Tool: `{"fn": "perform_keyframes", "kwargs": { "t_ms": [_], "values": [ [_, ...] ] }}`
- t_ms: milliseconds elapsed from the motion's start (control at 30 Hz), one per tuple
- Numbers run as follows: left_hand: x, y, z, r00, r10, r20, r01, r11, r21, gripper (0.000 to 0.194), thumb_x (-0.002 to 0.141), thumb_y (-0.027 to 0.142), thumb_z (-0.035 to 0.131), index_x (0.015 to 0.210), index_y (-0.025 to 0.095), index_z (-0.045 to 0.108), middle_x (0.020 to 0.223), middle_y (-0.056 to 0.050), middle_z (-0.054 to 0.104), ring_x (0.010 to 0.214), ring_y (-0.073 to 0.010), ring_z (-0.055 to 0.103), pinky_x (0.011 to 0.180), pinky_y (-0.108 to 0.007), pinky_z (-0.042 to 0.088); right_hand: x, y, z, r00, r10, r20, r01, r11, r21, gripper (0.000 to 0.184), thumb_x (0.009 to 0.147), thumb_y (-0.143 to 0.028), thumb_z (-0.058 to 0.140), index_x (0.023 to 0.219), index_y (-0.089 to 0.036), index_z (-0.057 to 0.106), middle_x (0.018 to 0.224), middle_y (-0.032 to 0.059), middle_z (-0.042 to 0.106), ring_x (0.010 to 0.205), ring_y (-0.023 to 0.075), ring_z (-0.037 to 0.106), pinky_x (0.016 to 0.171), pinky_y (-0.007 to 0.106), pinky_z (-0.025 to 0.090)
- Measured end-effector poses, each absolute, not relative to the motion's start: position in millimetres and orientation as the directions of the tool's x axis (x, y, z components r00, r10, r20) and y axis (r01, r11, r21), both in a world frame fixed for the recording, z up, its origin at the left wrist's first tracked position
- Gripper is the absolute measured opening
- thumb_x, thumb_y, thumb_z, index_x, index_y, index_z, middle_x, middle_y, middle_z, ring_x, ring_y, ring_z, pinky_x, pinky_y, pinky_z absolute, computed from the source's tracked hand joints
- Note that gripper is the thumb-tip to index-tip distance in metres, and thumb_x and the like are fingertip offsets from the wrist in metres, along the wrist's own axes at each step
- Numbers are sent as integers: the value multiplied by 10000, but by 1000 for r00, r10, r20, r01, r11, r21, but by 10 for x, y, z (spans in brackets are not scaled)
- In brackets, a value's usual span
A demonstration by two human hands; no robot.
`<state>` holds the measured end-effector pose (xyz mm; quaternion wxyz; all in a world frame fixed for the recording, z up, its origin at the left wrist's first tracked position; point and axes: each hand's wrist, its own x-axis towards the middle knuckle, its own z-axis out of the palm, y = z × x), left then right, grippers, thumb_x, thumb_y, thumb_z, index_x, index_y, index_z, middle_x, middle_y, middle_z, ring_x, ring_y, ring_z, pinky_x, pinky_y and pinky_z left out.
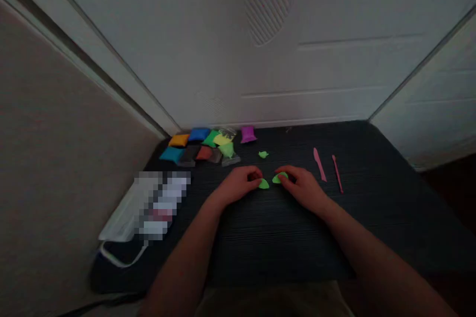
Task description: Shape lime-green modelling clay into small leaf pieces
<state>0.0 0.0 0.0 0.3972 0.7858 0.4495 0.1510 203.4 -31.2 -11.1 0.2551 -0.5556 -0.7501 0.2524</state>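
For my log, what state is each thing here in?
Left hand: pinching green piece
Right hand: pinching another green piece
Small green lump: lying unheld
Pink knife: lying unheld
Thin pink tool: lying unheld
Purple packet: filled, seal unclear
Other packets: clustered, seals unclear
White item: lying, partly pixelated

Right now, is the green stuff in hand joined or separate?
Separate: left hand holds one piece, right hand another, a gap between.
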Motion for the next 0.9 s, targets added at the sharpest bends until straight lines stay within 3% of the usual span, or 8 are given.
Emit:
{"fn": "perform_keyframes", "kwargs": {
  "t_ms": [133,267,433,667,900],
  "values": [
    [34,5,-22,539,836,-103,604,-299,739,169,773,264,485,860,186,606,802,-6,609,733,-144,552,646,-234,401,2036,-324,-126,-294,948,120,719,302,-626,218,828,-280,444,988,-228,583,666,-22,628,623,128,554,746,306,363],
    [55,6,-51,524,848,-77,581,-289,761,166,770,274,494,859,190,606,782,-2,614,703,-139,552,635,-237,398,2041,-337,-128,-372,921,113,729,365,-579,235,833,-292,431,1018,-239,565,939,-3,663,821,161,578,868,370,297],
    [57,13,-92,489,871,-55,590,-283,756,153,762,283,509,849,197,602,770,-1,618,710,-144,558,635,-245,395,2092,-339,-121,-434,895,101,724,414,-553,411,752,-288,544,1152,-231,469,1113,24,597,993,189,531,901,381,274],
    [61,12,-93,484,873,-60,625,-297,722,151,768,283,497,829,192,601,724,2,598,654,-140,543,590,-241,391,2125,-323,-164,-428,898,101,742,413,-529,430,728,-204,539,1152,-196,465,1098,45,584,1002,190,517,886,360,300],
    [47,34,-97,494,868,-56,616,-303,728,200,797,252,438,872,194,615,841,-12,624,776,-158,564,697,-259,412,2114,-308,-162,-412,904,111,740,403,-538,358,738,-182,523,1094,-193,494,1028,31,610,917,180,541,846,349,326]
  ]
}}
